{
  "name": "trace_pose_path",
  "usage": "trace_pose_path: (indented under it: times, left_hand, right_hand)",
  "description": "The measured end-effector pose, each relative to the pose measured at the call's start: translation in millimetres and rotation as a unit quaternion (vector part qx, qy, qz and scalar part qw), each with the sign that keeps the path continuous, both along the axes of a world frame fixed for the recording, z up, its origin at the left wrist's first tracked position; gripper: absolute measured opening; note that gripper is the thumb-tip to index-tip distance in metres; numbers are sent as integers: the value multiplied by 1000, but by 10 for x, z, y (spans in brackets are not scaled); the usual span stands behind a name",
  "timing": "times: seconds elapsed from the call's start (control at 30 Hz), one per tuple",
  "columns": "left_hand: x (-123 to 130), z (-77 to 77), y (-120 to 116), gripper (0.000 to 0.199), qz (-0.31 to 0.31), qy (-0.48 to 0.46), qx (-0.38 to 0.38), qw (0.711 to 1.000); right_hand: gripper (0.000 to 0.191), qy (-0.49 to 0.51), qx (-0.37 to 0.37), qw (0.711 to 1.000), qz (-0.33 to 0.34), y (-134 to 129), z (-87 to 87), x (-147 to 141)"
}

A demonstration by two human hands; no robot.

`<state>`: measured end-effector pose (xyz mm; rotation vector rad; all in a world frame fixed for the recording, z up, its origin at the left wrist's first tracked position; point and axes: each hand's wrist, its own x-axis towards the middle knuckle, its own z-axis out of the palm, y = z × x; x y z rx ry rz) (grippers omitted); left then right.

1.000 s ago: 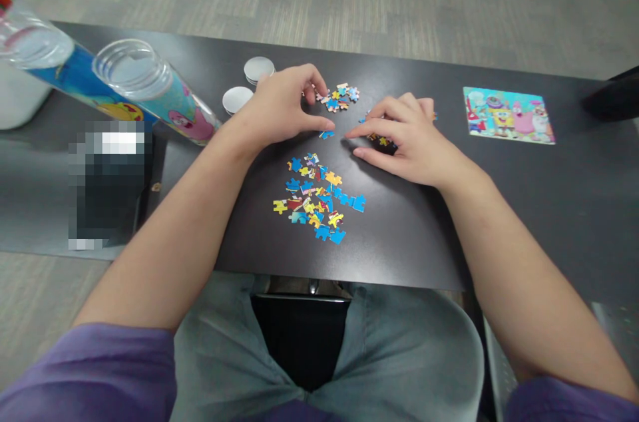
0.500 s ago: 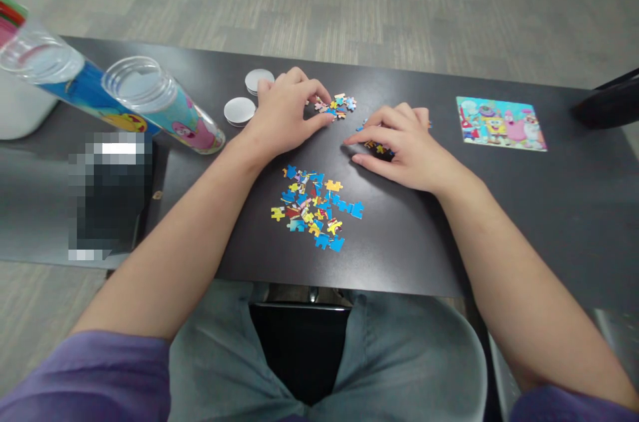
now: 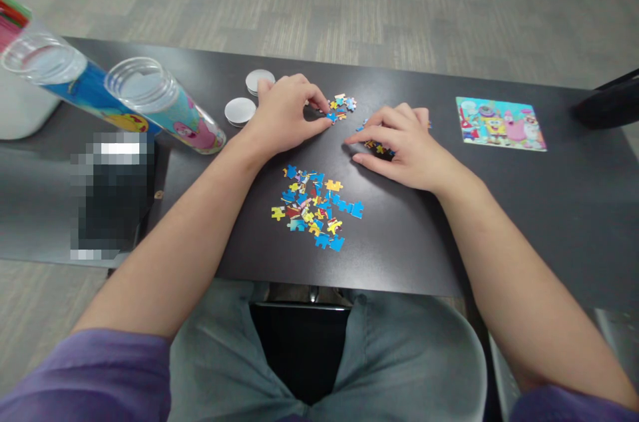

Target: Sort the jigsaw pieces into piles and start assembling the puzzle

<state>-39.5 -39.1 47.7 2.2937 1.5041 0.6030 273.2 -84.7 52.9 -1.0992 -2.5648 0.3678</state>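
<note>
My left hand is over the far pile of jigsaw pieces, its thumb and index finger closed on a blue puzzle piece at the pile's near edge. To the right, my right hand arches over another small heap of puzzle pieces, mostly hidden under the palm. Its thumb and fingers are apart, with nothing visibly gripped. Nearer to me lies a larger loose pile of blue, yellow and red puzzle pieces. A picture card with cartoon figures lies flat at the right.
Two clear-topped cartoon tubes, a nearer one and a farther one, stand at the left. White round lids rest beside my left wrist. A black object is at the table's right end. A pixelated dark patch covers the left.
My left fingertips have shifted slightly left and drawn closer together around a blue piece. The right hand and the near pile have not moved.
</note>
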Motion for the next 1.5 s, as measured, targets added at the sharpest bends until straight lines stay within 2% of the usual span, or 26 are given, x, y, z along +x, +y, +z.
trace_pose_path:
  times: [0.17,0.4,0.47,0.6,0.7,0.83,1.03,1.17,1.27,1.37,1.5]
  left_hand:
    - [-18,135,-77,13,-59,30,9,998]
    - [3,194,-110,26,-148,-12,-46,988]
    - [-7,197,-97,31,-145,-21,-49,988]
    - [-37,180,-73,34,-61,-13,-22,998]
    - [-44,146,-73,35,-41,17,-4,999]
    - [-44,105,-72,33,-51,24,-5,998]
    - [-62,67,-34,32,-55,3,-26,998]
    - [-12,86,-61,31,-70,-38,-57,995]
    - [10,131,-87,26,-126,-57,-80,987]
    - [-18,175,-89,31,-167,-49,-92,980]
    - [-54,156,-82,43,-154,-35,-62,985]
  right_hand:
    - [35,-9,-5,1000,-8,-5,36,-2]
    - [41,-19,-9,1000,-12,-5,57,12]
    - [42,-22,-8,1000,-12,-13,55,4]
    - [39,-51,-2,999,-2,-68,87,-63]
    - [36,-66,4,998,9,-94,120,-84]
    - [35,-54,7,998,6,-46,149,42]
    - [46,-45,32,997,-57,27,163,244]
    - [52,-34,34,996,-70,34,145,235]
    - [50,-39,35,996,-71,41,140,224]
    - [45,-55,36,995,-77,34,145,203]
    - [38,-59,33,996,-57,-14,134,108]
